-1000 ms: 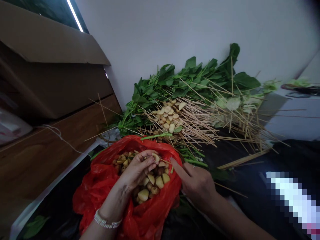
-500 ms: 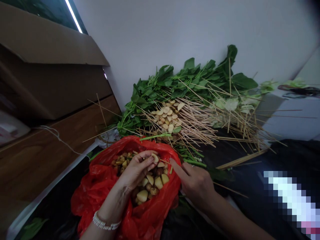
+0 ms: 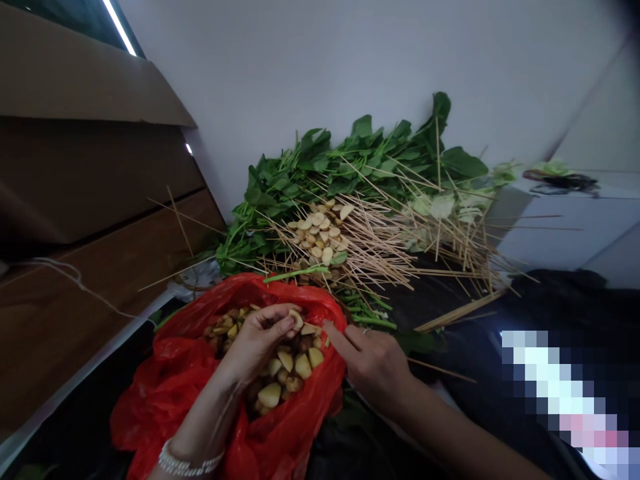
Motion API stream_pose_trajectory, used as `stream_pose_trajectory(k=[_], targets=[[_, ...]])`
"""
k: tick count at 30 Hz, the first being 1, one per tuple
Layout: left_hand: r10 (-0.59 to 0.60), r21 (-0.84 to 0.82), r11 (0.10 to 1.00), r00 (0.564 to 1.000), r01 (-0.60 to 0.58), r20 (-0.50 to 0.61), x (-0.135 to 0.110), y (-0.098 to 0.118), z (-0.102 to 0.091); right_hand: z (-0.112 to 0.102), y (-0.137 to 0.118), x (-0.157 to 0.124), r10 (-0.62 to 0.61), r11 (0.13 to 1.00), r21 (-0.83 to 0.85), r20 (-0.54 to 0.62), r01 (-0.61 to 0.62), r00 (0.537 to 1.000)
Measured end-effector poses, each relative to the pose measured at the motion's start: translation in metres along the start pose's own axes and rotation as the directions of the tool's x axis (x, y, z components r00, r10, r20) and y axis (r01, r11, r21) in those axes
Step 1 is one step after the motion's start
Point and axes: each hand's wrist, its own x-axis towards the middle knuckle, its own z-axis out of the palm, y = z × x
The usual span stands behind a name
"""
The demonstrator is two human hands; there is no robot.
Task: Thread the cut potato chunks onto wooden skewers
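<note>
Box: brown cardboard (image 3: 90, 173), far left, on the wood surface (image 3: 125, 243).
Cord: white (image 3: 80, 280), loose on the wood.
Bag: red plastic (image 3: 165, 373), mouth open, in front of you.
Left hand: yours (image 3: 263, 337), over the bag mouth, thumb and fingers pinching the slice.
Potatoes: cut chunks (image 3: 270, 395) in the bag, below your left hand.
Slice: pale potato (image 3: 296, 321), at your left fingertips, above the chunks.
Skewer: thin stick (image 3: 315, 325), runs from slice to right hand; can't tell how deep it's in.
Pile: potato slices (image 3: 320, 230) behind the bag, sticks fanning right.
Greens: leafy heap (image 3: 360, 147) against the wall.
Right hand: yours (image 3: 377, 363), at the bag's right edge, fingers curled round the skewer, index extended.
Leaves: pale (image 3: 443, 205), among sticks.
</note>
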Motion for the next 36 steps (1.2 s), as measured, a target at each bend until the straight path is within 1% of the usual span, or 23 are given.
stream_pose_trajectory(k=[5, 10, 12, 14, 16, 18, 20, 23, 27, 30, 32, 34, 36], targets=[[0.008, 0.098, 0.995, 1.000, -0.006, -0.021, 0.000, -0.004, -0.001, 0.002, -0.002, 0.000, 0.031, 0.999, -0.014, 0.040, -0.031, 0.999], [0.020, 0.167, 0.986, 0.998, -0.010, -0.058, 0.000, -0.006, -0.003, 0.001, -0.005, 0.001, 0.106, 0.994, 0.015, 0.142, -0.109, 0.984], [0.035, 0.138, 0.990, 0.998, -0.028, -0.051, 0.000, -0.006, -0.002, 0.001, -0.006, 0.001, 0.129, 0.990, 0.036, 0.154, -0.136, 0.980], [0.040, 0.073, 0.997, 0.998, -0.037, -0.041, 0.000, -0.005, 0.000, 0.001, -0.006, 0.002, 0.134, 0.989, 0.045, 0.140, -0.141, 0.981], [0.013, 0.024, 1.000, 1.000, -0.013, -0.023, 0.000, -0.005, 0.003, 0.001, -0.006, 0.002, 0.124, 0.990, 0.052, 0.122, -0.131, 0.985], [-0.026, 0.022, 0.999, 1.000, 0.026, 0.002, -0.001, -0.004, 0.005, 0.002, -0.006, 0.003, 0.110, 0.991, 0.061, 0.121, -0.118, 0.987], [-0.040, 0.017, 0.999, 0.999, 0.040, 0.014, -0.001, -0.004, 0.007, 0.003, -0.006, 0.003, 0.100, 0.992, 0.065, 0.121, -0.109, 0.988], [-0.004, -0.023, 1.000, 1.000, 0.004, -0.027, 0.000, -0.002, 0.007, 0.003, -0.005, 0.004, 0.098, 0.993, 0.051, 0.105, -0.103, 0.990], [0.041, -0.061, 0.997, 0.989, -0.050, -0.140, 0.002, 0.001, 0.006, 0.001, -0.003, 0.006, 0.082, 0.996, 0.013, 0.092, -0.084, 0.992], [0.023, -0.073, 0.997, 0.982, -0.038, -0.188, 0.003, 0.000, 0.005, -0.002, -0.004, 0.006, 0.000, 0.997, -0.074, 0.060, 0.005, 0.998], [0.000, -0.074, 0.997, 0.978, -0.016, -0.209, 0.003, -0.002, 0.004, -0.004, -0.005, 0.006, -0.040, 0.992, -0.117, 0.064, 0.047, 0.997], [-0.016, -0.073, 0.997, 0.975, 0.000, -0.221, 0.003, -0.004, 0.004, -0.006, -0.007, 0.007, -0.033, 0.992, -0.118, 0.087, 0.043, 0.996], [-0.027, -0.071, 0.997, 0.974, 0.011, -0.225, 0.003, -0.005, 0.003, -0.007, -0.010, 0.007, 0.009, 0.997, -0.071, 0.131, 0.000, 0.991]])
